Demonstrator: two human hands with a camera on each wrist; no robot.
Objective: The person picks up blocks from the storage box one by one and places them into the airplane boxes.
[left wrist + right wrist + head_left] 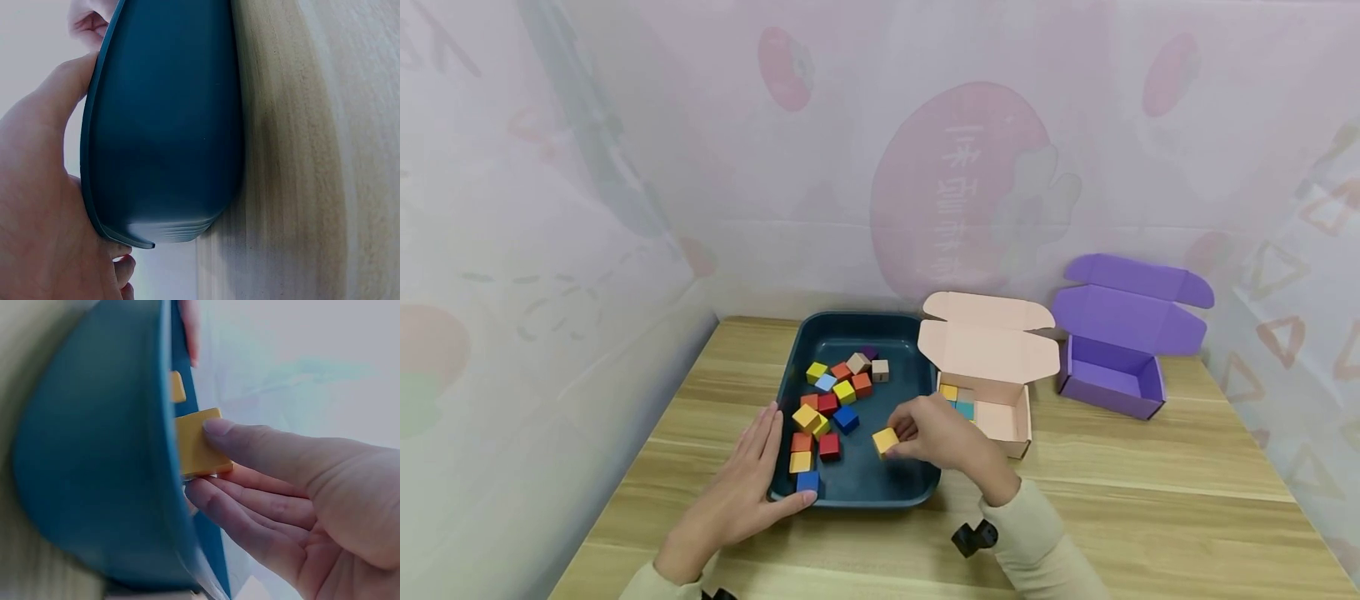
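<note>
My right hand [936,429] pinches a yellow-orange cube [885,442] between thumb and fingers, over the right part of the dark teal tray [865,498]. In the right wrist view the thumb presses one face of that cube [197,442], with fingers behind it, partly hidden by the rim. My left hand [737,479] rests at the tray's near left corner, fingers extended along the left rim and thumb on the front rim beside a blue cube [808,482]. Several red, orange, yellow, blue and plain wood cubes lie in the tray's left half, including a dark blue cube [846,419].
Right of the tray stands a light peach cardboard box [1018,417], lid up, with several cubes in its left part, including a teal cube [965,410]. Farther right is a purple box [1108,392] with its lid up. All stand on a wood-grain table [1195,492].
</note>
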